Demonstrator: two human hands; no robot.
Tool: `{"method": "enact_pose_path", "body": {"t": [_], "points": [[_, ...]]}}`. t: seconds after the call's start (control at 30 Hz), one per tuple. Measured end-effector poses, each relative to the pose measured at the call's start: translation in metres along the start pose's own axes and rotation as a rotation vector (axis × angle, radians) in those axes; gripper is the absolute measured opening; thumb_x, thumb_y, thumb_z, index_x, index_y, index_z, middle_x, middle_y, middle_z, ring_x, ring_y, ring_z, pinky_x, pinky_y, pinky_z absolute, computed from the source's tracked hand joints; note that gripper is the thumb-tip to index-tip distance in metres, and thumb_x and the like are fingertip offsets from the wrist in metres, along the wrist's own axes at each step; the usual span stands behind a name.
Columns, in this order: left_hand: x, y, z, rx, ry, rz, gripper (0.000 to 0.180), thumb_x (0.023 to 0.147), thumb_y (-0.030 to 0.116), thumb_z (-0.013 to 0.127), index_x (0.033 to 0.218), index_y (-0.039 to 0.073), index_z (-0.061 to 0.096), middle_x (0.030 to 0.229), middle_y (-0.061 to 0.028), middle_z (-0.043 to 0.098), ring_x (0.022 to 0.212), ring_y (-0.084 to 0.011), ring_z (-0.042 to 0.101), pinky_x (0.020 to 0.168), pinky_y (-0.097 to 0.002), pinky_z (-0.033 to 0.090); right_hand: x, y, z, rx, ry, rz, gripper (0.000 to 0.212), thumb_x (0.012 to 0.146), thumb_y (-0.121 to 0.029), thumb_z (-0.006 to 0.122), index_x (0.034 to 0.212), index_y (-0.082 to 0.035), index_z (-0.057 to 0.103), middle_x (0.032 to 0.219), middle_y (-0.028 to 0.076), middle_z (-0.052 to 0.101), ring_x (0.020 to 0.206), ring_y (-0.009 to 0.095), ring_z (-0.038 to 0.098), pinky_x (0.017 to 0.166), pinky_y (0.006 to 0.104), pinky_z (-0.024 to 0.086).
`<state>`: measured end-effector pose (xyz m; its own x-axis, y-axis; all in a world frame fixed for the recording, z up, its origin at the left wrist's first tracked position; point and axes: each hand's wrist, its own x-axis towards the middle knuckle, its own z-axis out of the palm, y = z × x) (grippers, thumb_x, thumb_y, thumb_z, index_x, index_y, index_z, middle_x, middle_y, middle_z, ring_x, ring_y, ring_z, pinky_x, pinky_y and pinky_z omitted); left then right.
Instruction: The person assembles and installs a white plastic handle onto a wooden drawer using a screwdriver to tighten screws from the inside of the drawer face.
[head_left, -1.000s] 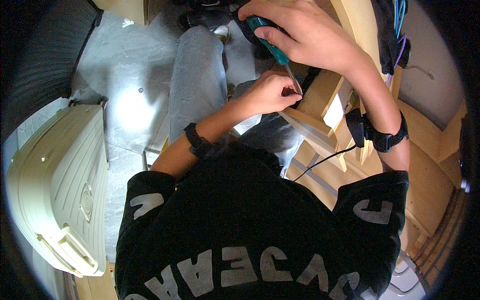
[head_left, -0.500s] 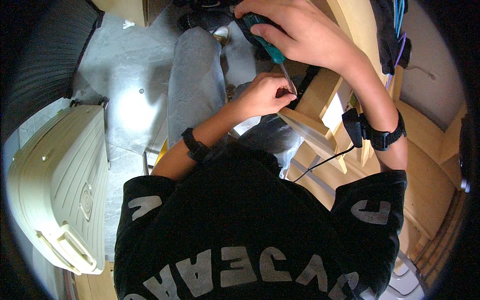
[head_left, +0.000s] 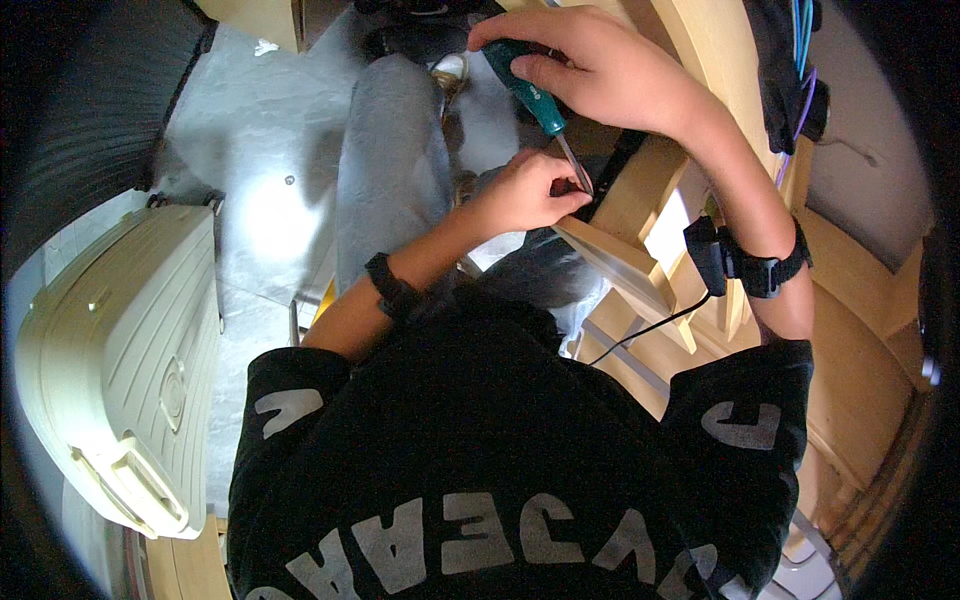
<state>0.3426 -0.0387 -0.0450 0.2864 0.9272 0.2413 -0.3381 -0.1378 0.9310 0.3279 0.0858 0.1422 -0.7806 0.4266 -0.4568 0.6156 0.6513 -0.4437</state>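
Observation:
My right hand [head_left: 590, 65] is wrapped round the dark green handle of a screwdriver [head_left: 537, 104]. The metal shaft slants down to the fingertips of my left hand [head_left: 530, 193]. Thumb and forefinger of that hand are pinched together at the screwdriver's tip, and what lies between them is hidden. Right beside the tip is the end of a pale wooden panel [head_left: 627, 190], with a dark strip [head_left: 617, 160] along it. A black band sits on each of my arms.
A cream ribbed suitcase [head_left: 130, 370] stands at the left on the grey tiled floor [head_left: 255, 130]. Pale wooden furniture [head_left: 850, 380] curves along the right, with blue and purple cables [head_left: 803, 45] above it. A black cable [head_left: 650, 337] runs from my right armband.
The screwdriver handle has turned slightly in my right hand, and more of it shows. My left hand stays pinched at the tip. The whole view has shifted a little.

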Motion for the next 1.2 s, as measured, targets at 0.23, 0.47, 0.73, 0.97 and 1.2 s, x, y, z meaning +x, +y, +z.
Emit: {"method": "enact_pose_path", "body": {"t": [0.23, 0.47, 0.73, 0.97, 1.2], "points": [[0.008, 0.031, -0.057, -0.803, 0.444, 0.014, 0.037, 0.076, 0.009, 0.075, 0.107, 0.003, 0.055, 0.094, -0.0038, 0.063, 0.091, -0.0125, 0.061, 0.083, -0.0286, 0.050, 0.015, -0.008, -0.002, -0.238, -0.033, 0.148, 0.041, 0.075, -0.032, 0.069, 0.095, 0.002, 0.057, 0.089, 0.021, 0.062, 0.085, 0.035, 0.059, 0.076, 0.0415, 0.046], [0.015, 0.040, -0.076, -0.511, 0.405, -0.107, 0.035, 0.080, 0.003, 0.070, 0.110, -0.001, 0.053, 0.103, -0.0109, 0.065, 0.103, -0.0192, 0.061, 0.093, -0.0332, 0.048, 0.021, 0.008, -0.001, 0.194, -0.101, 0.173, 0.036, 0.083, -0.022, 0.062, 0.107, 0.005, 0.057, 0.082, 0.017, 0.063, 0.070, 0.028, 0.060, 0.062, 0.0378, 0.047], [0.006, 0.040, -0.077, -0.871, 0.307, -0.136, 0.040, 0.083, 0.000, 0.063, 0.120, -0.002, 0.050, 0.111, -0.0148, 0.062, 0.104, -0.0229, 0.060, 0.096, -0.0349, 0.046, 0.051, -0.009, -0.006, -0.143, -0.383, 0.185, 0.025, 0.082, -0.013, 0.056, 0.098, 0.004, 0.065, 0.082, 0.017, 0.066, 0.066, 0.026, 0.061, 0.060, 0.0372, 0.048], [0.002, 0.038, -0.085, -0.716, 0.313, -0.165, 0.040, 0.085, 0.007, 0.065, 0.121, 0.000, 0.050, 0.112, -0.0127, 0.062, 0.106, -0.0209, 0.059, 0.092, -0.0330, 0.048, 0.070, 0.001, -0.002, -0.300, -0.494, 0.055, 0.034, 0.069, -0.026, 0.064, 0.087, 0.002, 0.068, 0.083, 0.018, 0.067, 0.071, 0.032, 0.062, 0.064, 0.0414, 0.048], [0.007, 0.049, -0.067, -0.777, 0.425, -0.280, 0.038, 0.083, 0.010, 0.068, 0.117, 0.001, 0.053, 0.113, -0.0133, 0.062, 0.096, -0.0192, 0.062, 0.084, -0.0323, 0.051, 0.072, -0.029, -0.009, -0.658, -0.523, 0.090, 0.038, 0.073, -0.033, 0.068, 0.088, 0.002, 0.068, 0.093, 0.018, 0.067, 0.080, 0.030, 0.063, 0.070, 0.0416, 0.050]]}}
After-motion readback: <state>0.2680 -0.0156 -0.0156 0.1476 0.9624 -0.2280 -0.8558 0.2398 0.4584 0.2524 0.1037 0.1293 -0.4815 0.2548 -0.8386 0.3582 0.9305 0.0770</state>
